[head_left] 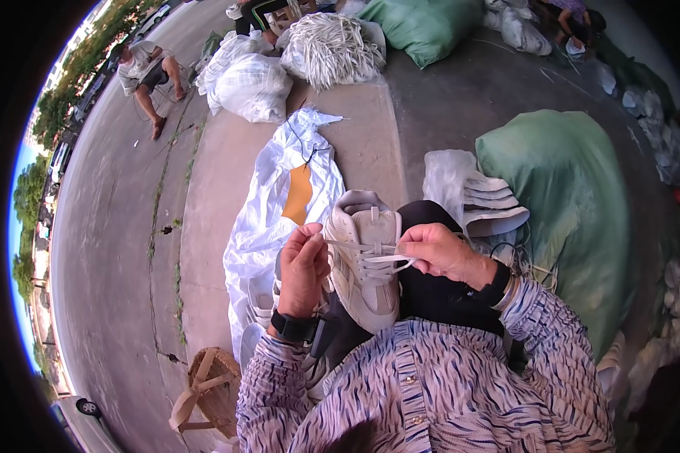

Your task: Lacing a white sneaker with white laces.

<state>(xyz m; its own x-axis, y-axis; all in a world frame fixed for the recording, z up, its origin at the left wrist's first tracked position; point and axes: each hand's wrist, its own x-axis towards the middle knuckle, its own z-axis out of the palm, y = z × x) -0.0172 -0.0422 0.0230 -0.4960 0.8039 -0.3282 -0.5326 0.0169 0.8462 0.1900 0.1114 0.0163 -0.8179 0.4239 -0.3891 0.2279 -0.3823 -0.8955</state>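
Grey concrete ground [211, 143], crossed by cracks with weeds growing in them, spreads around an outdoor work spot. At the middle, the left hand [304, 272] pinches a stretch of pale lace [345, 244] between thumb and fingertips, drawing a line across the shoe's upper. Facing it, the right hand [444, 253] also pinches lace, thumb against curled fingers, close beside the eyelets. Between the two hands the beige and white shoe [380, 298] rests on the person's black-clad lap, its toe toward the patterned shirt [431, 377] and its collar facing away. Dark bands circle both wrists. Just left of the shoe lies a crumpled white sheet [253, 204] with an orange-tan piece [298, 195] on it. To the right, curved pale pieces [495, 208] sit stacked by a clear plastic bag [444, 177], next to a bulging green sack [574, 181]. At lower left stands a round brown stool [213, 385]. Farther out, white bags [253, 87] and a heap of pale strips [332, 47] lie near a seated person [147, 72]
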